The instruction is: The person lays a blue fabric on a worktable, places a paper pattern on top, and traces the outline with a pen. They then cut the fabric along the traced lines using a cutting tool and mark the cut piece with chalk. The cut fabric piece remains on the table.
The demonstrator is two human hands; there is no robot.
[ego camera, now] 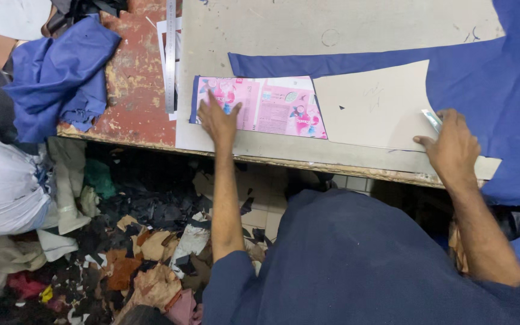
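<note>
— On the worktable (344, 27), where was the cardboard pattern (368, 108)?
— It lay flat over the blue fabric (489, 78), its pink printed end (272, 105) toward the metal ruler (170, 54).
— And the hands?
— The left hand (219, 120) was open, fingers spread, pressing that pink end. The right hand (452, 141) pinched a small pale piece of chalk (432, 118) at the pattern's curved edge.
— Below the table?
— Cloth scraps (139, 253) covered the floor.

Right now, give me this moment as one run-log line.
left hand: flat on pink card | right hand: holds chalk at pattern edge | blue cloth: under pattern | ruler: lying apart
</note>
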